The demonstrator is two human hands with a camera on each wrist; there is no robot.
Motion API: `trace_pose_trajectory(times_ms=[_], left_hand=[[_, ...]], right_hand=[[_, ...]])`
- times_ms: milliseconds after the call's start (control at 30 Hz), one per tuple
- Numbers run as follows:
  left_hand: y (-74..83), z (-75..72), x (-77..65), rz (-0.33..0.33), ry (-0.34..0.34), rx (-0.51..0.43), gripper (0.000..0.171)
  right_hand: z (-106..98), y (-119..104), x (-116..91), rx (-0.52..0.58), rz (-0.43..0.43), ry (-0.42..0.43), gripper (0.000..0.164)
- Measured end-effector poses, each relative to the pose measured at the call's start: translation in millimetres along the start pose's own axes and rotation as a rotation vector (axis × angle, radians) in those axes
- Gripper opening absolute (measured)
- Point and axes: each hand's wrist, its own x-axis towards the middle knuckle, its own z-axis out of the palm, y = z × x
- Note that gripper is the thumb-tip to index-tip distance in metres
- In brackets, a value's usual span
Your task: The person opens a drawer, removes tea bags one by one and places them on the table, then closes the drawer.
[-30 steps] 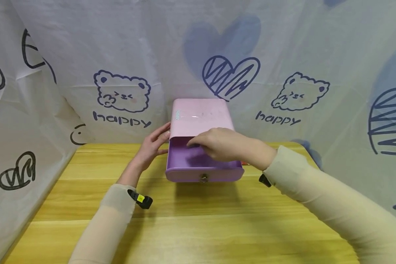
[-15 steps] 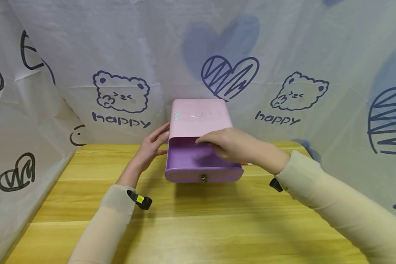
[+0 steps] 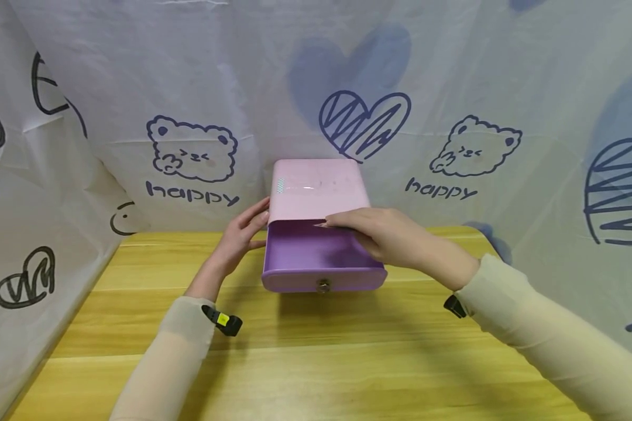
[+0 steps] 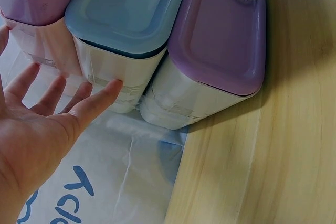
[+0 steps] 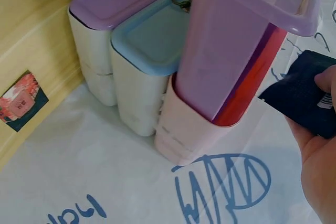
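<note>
A pink drawer box has its purple drawer pulled out, and the visible drawer floor is bare. My left hand rests against the box's left side, fingers spread; the left wrist view shows the same hand beside the stacked boxes. Over the right part of the drawer is my right hand, its fingertips near the box's front edge. The right wrist view shows that hand pinching a dark navy packet with a barcode label, thumb on top. My fingers mostly hide the packet in the head view.
Below the pink box are a blue-fronted drawer and a purple-fronted drawer, both closed, with ring pulls. A red and dark printed packet lies on the wooden table. A printed cloth hangs behind.
My right hand has drawn back to the right over the drawer, uncovering more of its floor. The left hand stays against the box.
</note>
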Motion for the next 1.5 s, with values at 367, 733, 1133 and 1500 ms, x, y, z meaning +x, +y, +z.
trace_pose_trajectory(times_ms=[367, 733, 1133, 1500], left_hand=[[-0.1, -1.4, 0.0, -0.002, 0.004, 0.009, 0.061], [-1.6, -1.1, -2.4, -0.007, -0.002, 0.016, 0.061], [-4.1, -1.9, -1.7, -0.004, -0.008, 0.005, 0.061], [-0.9, -1.6, 0.5, -0.002, 0.0, 0.007, 0.06]], right_hand=[[7.5, 3.2, -20.3, -0.021, -0.099, 0.202, 0.049], [18.8, 6.6, -46.4, -0.042, -0.066, 0.345, 0.058], [45.0, 17.4, -79.1, -0.133, 0.014, 0.503, 0.036], [68.0, 34.7, -110.4, -0.14, 0.114, 0.522, 0.052]])
